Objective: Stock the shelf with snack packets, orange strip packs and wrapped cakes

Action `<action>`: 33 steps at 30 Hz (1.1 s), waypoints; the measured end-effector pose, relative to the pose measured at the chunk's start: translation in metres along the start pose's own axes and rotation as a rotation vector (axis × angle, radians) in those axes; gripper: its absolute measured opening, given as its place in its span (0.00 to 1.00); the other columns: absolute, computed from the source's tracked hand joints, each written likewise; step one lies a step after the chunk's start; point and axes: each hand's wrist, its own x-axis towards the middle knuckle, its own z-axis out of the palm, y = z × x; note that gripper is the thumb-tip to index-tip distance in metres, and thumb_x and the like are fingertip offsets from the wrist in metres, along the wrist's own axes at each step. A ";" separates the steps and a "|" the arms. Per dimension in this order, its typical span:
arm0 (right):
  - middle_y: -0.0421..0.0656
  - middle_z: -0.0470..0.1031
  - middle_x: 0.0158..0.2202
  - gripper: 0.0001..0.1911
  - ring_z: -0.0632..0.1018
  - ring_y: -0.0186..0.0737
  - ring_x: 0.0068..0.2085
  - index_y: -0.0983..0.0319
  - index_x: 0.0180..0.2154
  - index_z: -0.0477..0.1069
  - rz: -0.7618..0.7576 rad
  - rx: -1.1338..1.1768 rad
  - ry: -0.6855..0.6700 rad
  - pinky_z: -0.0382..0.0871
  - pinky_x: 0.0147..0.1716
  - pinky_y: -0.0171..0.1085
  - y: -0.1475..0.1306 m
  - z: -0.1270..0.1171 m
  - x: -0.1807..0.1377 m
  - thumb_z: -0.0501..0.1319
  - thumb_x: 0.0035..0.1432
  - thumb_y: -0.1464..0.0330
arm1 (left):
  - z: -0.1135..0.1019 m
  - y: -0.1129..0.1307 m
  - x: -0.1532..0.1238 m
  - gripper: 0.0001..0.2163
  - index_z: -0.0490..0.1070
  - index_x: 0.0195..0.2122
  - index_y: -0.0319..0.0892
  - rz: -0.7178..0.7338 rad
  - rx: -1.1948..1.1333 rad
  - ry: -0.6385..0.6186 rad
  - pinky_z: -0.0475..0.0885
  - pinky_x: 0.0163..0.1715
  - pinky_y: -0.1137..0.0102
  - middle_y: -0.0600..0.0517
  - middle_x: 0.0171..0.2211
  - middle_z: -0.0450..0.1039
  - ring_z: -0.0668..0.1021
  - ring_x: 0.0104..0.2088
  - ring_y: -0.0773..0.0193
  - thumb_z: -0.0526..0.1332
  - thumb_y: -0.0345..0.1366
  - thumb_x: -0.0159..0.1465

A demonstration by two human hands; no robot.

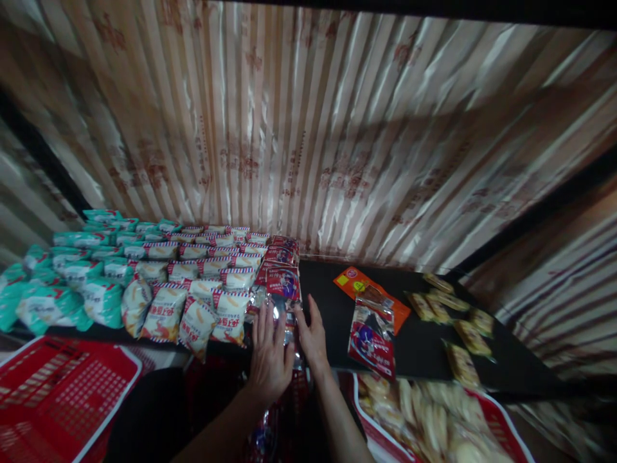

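Observation:
On a black shelf [328, 302], dark red snack packets [282, 283] are laid in a row running back to the wrapped wall. My left hand [272, 354] lies with its fingers stretched out over the shiny front end of that row. Along the right side of the same packets is my right hand [313, 337], its fingers straight and thumb apart. Neither hand is closed round a packet. More red packaging shows below my hands, partly hidden by them. White and red snack bags [164, 312] stand in rows just left of my left hand.
Teal bags [103, 299] fill the shelf's left end. Right of my hands lie a loose red packet [371, 341], an orange packet [349, 280] and several small yellowish packs [472, 337]. Below the shelf are a red basket [58, 392] and another basket [506, 424] holding pale packaged food.

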 end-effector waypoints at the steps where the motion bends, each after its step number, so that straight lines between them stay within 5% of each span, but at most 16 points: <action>1: 0.55 0.59 0.61 0.37 0.59 0.50 0.62 0.66 0.58 0.60 -0.036 -0.013 0.037 0.51 0.61 0.51 -0.003 -0.002 -0.006 0.54 0.55 0.50 | -0.003 0.001 -0.004 0.25 0.52 0.62 0.37 0.006 -0.013 -0.002 0.54 0.59 0.49 0.40 0.66 0.44 0.44 0.66 0.48 0.51 0.31 0.63; 7: 0.53 0.65 0.56 0.21 0.66 0.46 0.58 0.64 0.53 0.65 -0.404 -0.024 0.134 0.60 0.56 0.51 -0.034 -0.007 -0.066 0.53 0.61 0.61 | -0.031 -0.014 -0.047 0.23 0.53 0.61 0.38 -0.021 -0.069 0.065 0.61 0.57 0.54 0.41 0.64 0.48 0.51 0.65 0.51 0.47 0.27 0.64; 14: 0.48 0.69 0.55 0.16 0.70 0.44 0.56 0.58 0.50 0.70 -0.600 -0.100 -0.176 0.68 0.52 0.46 -0.058 0.041 -0.118 0.53 0.61 0.68 | -0.064 -0.083 -0.097 0.17 0.61 0.55 0.42 -0.130 0.080 0.229 0.65 0.54 0.55 0.41 0.61 0.53 0.57 0.62 0.52 0.49 0.28 0.64; 21: 0.47 0.68 0.56 0.16 0.69 0.45 0.56 0.57 0.48 0.72 -0.619 -0.196 -0.220 0.66 0.53 0.49 -0.061 0.079 -0.116 0.52 0.61 0.69 | -0.071 -0.123 -0.083 0.15 0.69 0.50 0.43 -0.119 0.213 0.232 0.67 0.52 0.53 0.39 0.58 0.54 0.60 0.60 0.47 0.55 0.28 0.62; 33: 0.48 0.67 0.56 0.17 0.68 0.46 0.56 0.58 0.49 0.72 -0.634 -0.266 -0.224 0.67 0.53 0.50 -0.059 0.082 -0.111 0.52 0.60 0.71 | -0.055 -0.138 -0.055 0.21 0.62 0.58 0.45 -0.145 0.171 0.317 0.64 0.55 0.53 0.40 0.61 0.52 0.57 0.62 0.48 0.55 0.28 0.63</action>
